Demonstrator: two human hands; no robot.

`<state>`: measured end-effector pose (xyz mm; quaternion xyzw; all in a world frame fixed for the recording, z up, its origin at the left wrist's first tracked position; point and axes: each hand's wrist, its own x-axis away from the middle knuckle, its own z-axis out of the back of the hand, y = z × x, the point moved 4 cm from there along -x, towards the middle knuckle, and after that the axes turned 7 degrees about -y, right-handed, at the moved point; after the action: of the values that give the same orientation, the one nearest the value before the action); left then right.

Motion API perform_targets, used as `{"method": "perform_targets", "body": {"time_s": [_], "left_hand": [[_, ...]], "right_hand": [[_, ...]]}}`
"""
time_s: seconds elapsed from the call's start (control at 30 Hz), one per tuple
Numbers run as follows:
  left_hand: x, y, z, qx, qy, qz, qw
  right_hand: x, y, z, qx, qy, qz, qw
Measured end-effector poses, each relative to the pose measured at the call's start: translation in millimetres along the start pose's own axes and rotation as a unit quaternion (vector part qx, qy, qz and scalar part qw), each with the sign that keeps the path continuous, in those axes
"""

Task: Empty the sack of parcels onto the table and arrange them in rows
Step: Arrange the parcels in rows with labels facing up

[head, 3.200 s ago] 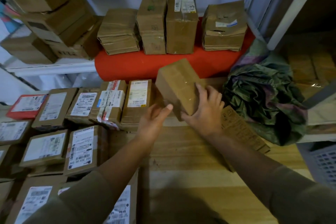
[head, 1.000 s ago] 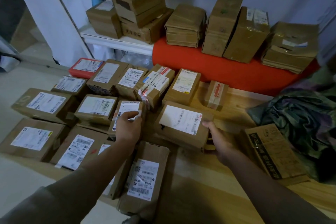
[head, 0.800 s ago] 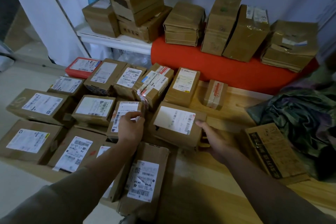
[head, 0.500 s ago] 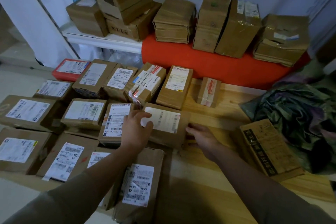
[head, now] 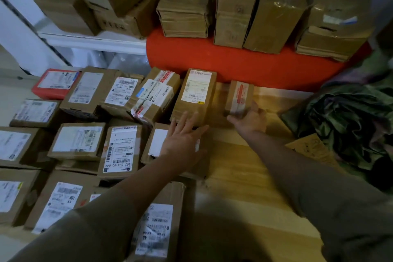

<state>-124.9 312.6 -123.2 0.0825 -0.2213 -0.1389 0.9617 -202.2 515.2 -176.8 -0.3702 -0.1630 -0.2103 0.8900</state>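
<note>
Several brown parcels with white labels lie in rows on the left half of the wooden table (head: 244, 176). My left hand (head: 182, 140) rests flat, fingers spread, on a labelled parcel (head: 156, 142) at the right end of the middle row. My right hand (head: 249, 120) grips the near end of a small red-taped parcel (head: 239, 97), which lies apart at the right end of the back row. The crumpled green sack (head: 350, 123) lies at the table's right edge. A flat printed parcel (head: 312, 149) pokes out from under it.
A red padded bench (head: 234, 64) behind the table carries several stacked and upright cardboard boxes (head: 238, 4). A white shelf (head: 91, 38) at the back left holds more boxes. Bare wood shows between my arms and in front of the sack.
The labelled parcel was slid left against the middle row. My left hand moved onto it. My right hand let it go and reached back to the small red-taped parcel.
</note>
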Motion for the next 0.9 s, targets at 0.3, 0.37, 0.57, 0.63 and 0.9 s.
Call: {"method": "perform_targets", "body": {"time_s": [0.3,0.37,0.57,0.63,0.9], "left_hand": [[-10,-6,-6,0.034,-0.045,0.026,0.998],[-11,-6,-4,0.036,-0.048,0.030,0.998],[-10,-7,-4,0.043,-0.043,0.023,0.998],[-7,-6,-2,0.119,-0.011,0.032,0.992],[2,26,24,0.569,0.090,0.015,0.818]], "right_hand": [[-49,-30,-14,0.037,-0.040,-0.088,0.995],[-50,-29,-16,0.060,-0.029,-0.082,0.994],[-34,-1,-5,-0.056,0.031,-0.051,0.997],[-14,12,4,-0.339,0.041,-0.071,0.937],[96,39,8,-0.622,-0.337,-0.104,0.699]]}}
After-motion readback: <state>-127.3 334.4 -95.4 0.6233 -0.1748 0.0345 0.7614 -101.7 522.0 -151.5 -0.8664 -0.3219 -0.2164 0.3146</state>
